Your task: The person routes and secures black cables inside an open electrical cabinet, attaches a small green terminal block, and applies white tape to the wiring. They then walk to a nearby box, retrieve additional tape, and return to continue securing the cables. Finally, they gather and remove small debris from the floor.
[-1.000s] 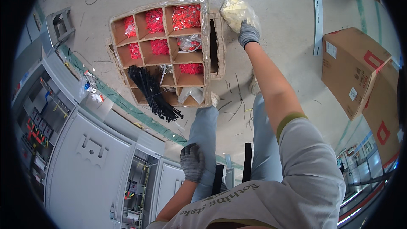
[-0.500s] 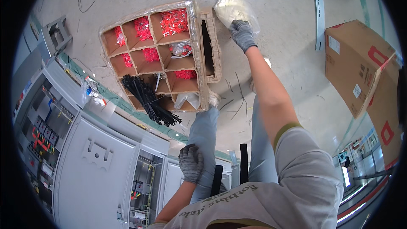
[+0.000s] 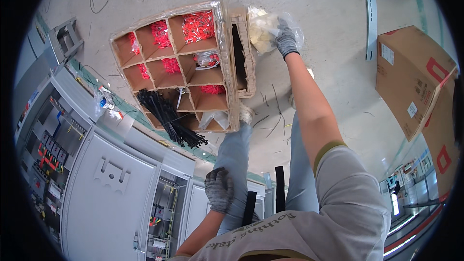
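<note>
My right hand (image 3: 286, 41), in a grey knit glove, reaches forward to a clear plastic bag (image 3: 263, 31) of pale yellow pieces on the floor. Its fingers are closed on the bag's right side, partly veiled by the plastic. My left hand (image 3: 219, 191), in a grey glove with dark fingertips, lies on my left knee, holding nothing. Left of the bag is a divided cardboard box (image 3: 203, 72). Its compartments hold red terminals (image 3: 198, 25), small bags and a white stick-like piece. A bundle of black cable ties (image 3: 169, 118) lies across its near left corner.
A narrow cardboard piece (image 3: 249, 63) stands against the box's right side. Large cartons (image 3: 411, 77) and a slotted metal strip (image 3: 369, 17) are on the right. Electrical cabinets (image 3: 111, 188) line the left. Black wire scraps (image 3: 278, 104) lie on the floor near my feet.
My right hand has drawn the plastic bag nearer and slightly right, beside the cardboard box. Its fingers now show through the plastic. My left hand stays on my knee.
</note>
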Demonstrator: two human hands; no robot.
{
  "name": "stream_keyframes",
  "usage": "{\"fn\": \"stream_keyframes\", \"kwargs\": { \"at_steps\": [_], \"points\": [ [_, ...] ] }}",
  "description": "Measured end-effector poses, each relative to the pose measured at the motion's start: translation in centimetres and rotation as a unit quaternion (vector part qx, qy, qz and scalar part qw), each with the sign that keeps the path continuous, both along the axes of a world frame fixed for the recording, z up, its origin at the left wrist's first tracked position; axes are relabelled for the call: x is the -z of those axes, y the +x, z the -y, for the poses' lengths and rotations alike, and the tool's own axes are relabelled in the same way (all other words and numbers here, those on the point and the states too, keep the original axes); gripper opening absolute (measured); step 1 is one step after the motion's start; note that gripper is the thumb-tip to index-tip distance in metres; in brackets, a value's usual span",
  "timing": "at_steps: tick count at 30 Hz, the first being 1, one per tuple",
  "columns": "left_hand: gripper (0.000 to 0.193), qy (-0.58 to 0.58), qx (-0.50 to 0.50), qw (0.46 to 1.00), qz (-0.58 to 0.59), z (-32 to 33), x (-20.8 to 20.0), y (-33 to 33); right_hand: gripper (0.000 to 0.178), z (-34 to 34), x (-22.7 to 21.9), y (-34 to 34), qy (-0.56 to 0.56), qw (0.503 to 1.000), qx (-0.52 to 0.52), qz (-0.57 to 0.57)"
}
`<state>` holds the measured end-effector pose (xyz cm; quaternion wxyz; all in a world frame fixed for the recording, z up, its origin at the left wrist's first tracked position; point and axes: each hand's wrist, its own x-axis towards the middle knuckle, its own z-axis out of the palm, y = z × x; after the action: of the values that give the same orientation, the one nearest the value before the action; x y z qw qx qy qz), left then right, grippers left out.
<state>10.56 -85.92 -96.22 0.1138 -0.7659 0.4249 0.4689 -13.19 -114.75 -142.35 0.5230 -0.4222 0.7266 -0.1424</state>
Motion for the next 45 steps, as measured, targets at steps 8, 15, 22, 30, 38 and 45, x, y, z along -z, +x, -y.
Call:
{"fn": "stream_keyframes", "kwargs": {
  "at_steps": [8,15,22,30,38,45],
  "points": [
    [0.025,0.008,-0.013,1.000,0.024,0.0,-0.8,-0.5,0.031,4.2,-8.8,6.6,0.069,0.965,-0.155,-0.201],
    [0.024,0.002,-0.003,1.000,0.024,0.4,-0.8,-0.9,0.029,0.7,-4.3,2.3,-0.058,0.959,-0.206,-0.184],
    [0.023,-0.008,0.006,1.000,0.019,-0.1,-0.8,-0.8,0.034,-0.3,-7.0,0.6,-0.014,1.000,0.016,-0.016],
    [0.024,-0.002,0.012,1.000,0.015,-0.6,-0.9,-0.5,0.032,0.1,-11.0,-0.1,0.062,0.998,0.005,-0.025],
    [0.021,-0.020,0.017,1.000,0.009,-1.0,-0.7,0.1,0.025,-1.2,-7.9,-2.4,-0.027,0.998,-0.002,-0.057],
    [0.021,-0.037,0.022,0.999,0.022,-1.4,-1.1,0.7,0.024,-0.3,-8.9,-1.3,-0.055,0.962,-0.179,-0.201]
  ]
}}
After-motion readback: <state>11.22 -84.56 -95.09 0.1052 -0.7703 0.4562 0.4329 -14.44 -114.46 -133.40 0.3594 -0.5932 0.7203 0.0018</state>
